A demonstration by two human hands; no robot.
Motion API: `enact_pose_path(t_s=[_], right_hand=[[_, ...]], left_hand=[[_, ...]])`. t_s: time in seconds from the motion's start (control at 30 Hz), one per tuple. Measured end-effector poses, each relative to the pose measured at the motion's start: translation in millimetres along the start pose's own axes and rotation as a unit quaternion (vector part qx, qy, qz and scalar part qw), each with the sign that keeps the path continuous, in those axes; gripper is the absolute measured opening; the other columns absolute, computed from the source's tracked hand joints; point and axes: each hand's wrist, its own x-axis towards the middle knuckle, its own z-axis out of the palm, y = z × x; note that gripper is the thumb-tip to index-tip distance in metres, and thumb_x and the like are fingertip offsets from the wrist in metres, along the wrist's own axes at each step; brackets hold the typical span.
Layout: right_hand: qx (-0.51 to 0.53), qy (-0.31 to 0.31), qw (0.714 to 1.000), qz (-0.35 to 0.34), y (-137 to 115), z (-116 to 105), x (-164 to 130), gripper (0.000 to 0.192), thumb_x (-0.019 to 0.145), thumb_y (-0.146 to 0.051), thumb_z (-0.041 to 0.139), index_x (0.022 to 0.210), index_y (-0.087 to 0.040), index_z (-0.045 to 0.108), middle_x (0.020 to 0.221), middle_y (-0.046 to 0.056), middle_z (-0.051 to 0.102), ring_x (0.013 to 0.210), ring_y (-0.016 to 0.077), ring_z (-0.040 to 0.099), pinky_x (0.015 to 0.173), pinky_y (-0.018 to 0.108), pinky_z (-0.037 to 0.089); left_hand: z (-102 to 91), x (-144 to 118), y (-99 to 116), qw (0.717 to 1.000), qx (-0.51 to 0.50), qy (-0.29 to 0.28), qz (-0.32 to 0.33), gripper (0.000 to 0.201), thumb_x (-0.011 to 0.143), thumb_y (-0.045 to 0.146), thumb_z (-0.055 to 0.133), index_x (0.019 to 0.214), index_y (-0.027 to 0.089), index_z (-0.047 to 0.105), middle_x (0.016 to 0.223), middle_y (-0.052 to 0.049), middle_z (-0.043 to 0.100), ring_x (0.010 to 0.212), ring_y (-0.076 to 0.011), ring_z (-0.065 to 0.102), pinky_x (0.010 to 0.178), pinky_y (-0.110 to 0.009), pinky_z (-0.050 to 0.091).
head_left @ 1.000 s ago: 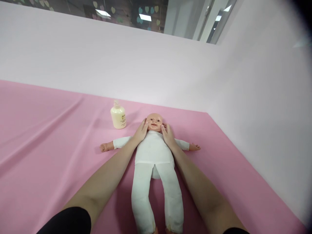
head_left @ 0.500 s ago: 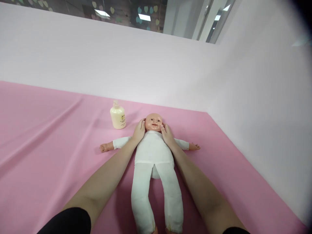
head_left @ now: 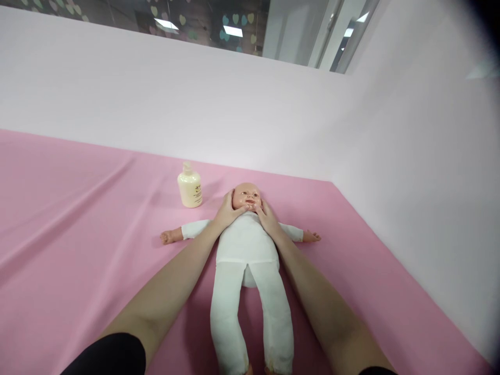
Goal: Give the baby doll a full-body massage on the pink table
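A baby doll [head_left: 247, 239] with a white cloth body lies on its back, arms spread out and legs pointing toward me. My left hand [head_left: 225, 211] cups one side of its head, with the thumb laid across to the chin. On the other side, my right hand [head_left: 267, 214] holds the cheek and jaw, its thumb also near the chin. The two thumb tips almost meet below the doll's mouth. Fingers behind the head are partly hidden.
A cream pump bottle [head_left: 190, 188] stands upright left of the doll's head. Pink cloth [head_left: 97, 234] with a few creases covers the surface. White walls [head_left: 175, 99] rise behind and at the right, with a window [head_left: 211, 23] above the back one.
My left thumb has swung from beside the doll's head across to its chin. The right thumb has shifted in toward the chin too. The doll's head has turned slightly to the right.
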Motion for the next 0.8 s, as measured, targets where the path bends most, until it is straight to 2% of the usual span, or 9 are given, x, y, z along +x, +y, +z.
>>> enact_pose_path(t_s=[0.13,0.23,0.3,0.43,0.6,0.8], right_hand=[[-0.002,0.017,1.000,-0.017,0.7,0.2,0.5,0.052,0.091,-0.054,0.031,0.129,-0.023,0.049,0.131,0.004,0.054,0.125,0.0204,0.045,0.108,0.040,0.030],[-0.010,0.001,1.000,-0.021,-2.2,-0.1,-0.4,0.053,0.089,-0.055,0.038,0.130,-0.024,0.047,0.130,0.004,0.054,0.122,0.0210,0.048,0.106,0.039,0.034],[-0.033,0.000,0.999,0.002,-4.6,-0.5,-1.3,0.055,0.084,-0.056,0.047,0.130,-0.025,0.047,0.126,0.005,0.057,0.119,0.0233,0.051,0.103,0.040,0.037],[-0.071,0.017,0.996,0.053,-6.9,-1.2,-1.9,0.056,0.084,-0.059,0.045,0.129,-0.025,0.048,0.123,0.006,0.059,0.118,0.0265,0.052,0.102,0.044,0.037],[-0.057,0.008,0.998,0.022,-5.6,-1.5,-0.9,0.052,0.090,-0.057,0.034,0.127,-0.025,0.049,0.126,0.005,0.057,0.120,0.0233,0.050,0.104,0.042,0.035],[-0.060,0.000,0.998,0.029,-5.2,-2.0,-1.9,0.058,0.081,-0.058,0.051,0.129,-0.025,0.047,0.120,0.006,0.061,0.114,0.0256,0.055,0.101,0.043,0.039]], left_hand=[[-0.1,0.3,0.4,1.000,0.018,-0.006,0.001,0.074,0.081,0.049,0.053,0.140,0.014,0.023,0.146,-0.016,0.028,0.137,-0.0254,0.025,0.114,-0.041,0.021],[-1.0,0.9,1.3,1.000,0.026,-0.015,-0.005,0.063,0.088,0.047,0.040,0.141,0.017,0.023,0.148,-0.013,0.025,0.139,-0.0231,0.020,0.115,-0.041,0.016],[-1.4,1.1,1.4,0.999,0.032,-0.022,0.004,0.061,0.089,0.045,0.038,0.141,0.018,0.022,0.148,-0.012,0.025,0.139,-0.0226,0.020,0.116,-0.042,0.015],[-1.2,0.7,1.7,0.999,0.041,-0.025,0.020,0.077,0.080,0.049,0.054,0.141,0.015,0.020,0.146,-0.016,0.025,0.138,-0.0263,0.022,0.114,-0.043,0.020],[-0.3,-0.1,4.3,0.999,0.025,-0.025,0.017,0.091,0.071,0.050,0.064,0.141,0.014,0.020,0.145,-0.017,0.027,0.136,-0.0277,0.027,0.112,-0.042,0.024],[0.8,0.2,1.7,1.000,0.015,-0.026,-0.001,0.103,0.063,0.049,0.072,0.143,0.016,0.016,0.147,-0.016,0.023,0.136,-0.0283,0.027,0.111,-0.040,0.027]])
